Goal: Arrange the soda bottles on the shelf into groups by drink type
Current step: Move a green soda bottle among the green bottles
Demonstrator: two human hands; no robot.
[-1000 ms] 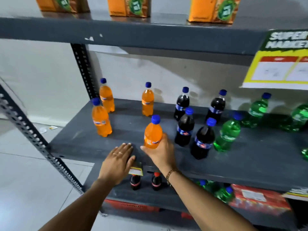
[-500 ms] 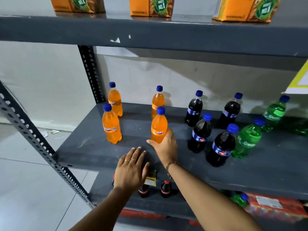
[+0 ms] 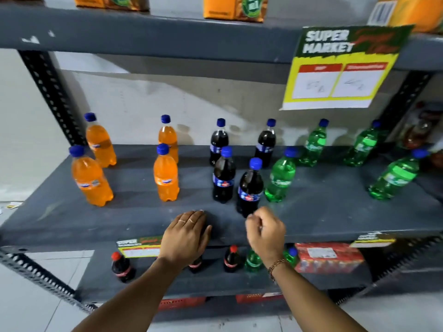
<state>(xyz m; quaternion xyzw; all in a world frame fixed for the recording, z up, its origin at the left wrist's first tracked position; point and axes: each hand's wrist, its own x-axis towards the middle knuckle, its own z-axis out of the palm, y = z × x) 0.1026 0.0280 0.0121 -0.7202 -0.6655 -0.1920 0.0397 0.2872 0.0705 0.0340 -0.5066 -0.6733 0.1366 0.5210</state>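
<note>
Several blue-capped soda bottles stand on the grey middle shelf (image 3: 323, 219). Orange bottles are at the left, among them a front one (image 3: 91, 178) and the one I just set down (image 3: 166, 174). Dark cola bottles fill the middle, the nearest (image 3: 250, 188) just beyond my right hand. Green bottles (image 3: 280, 178) stand to the right, with one leaning bottle (image 3: 395, 174) at the far right. My left hand (image 3: 185, 233) lies flat on the shelf's front edge. My right hand (image 3: 266, 230) hovers loosely curled over the edge and holds nothing.
A yellow supermarket price sign (image 3: 340, 68) hangs from the upper shelf, which carries orange cartons (image 3: 235, 7). The lower shelf holds small red-capped cola bottles (image 3: 121, 267), green bottles and a red pack (image 3: 328, 256). Perforated steel uprights (image 3: 51, 97) frame the rack.
My right hand pushed the orange bottle back into the orange group, let go and drew back to the shelf edge. The left hand stayed on the edge. My view swung right.
</note>
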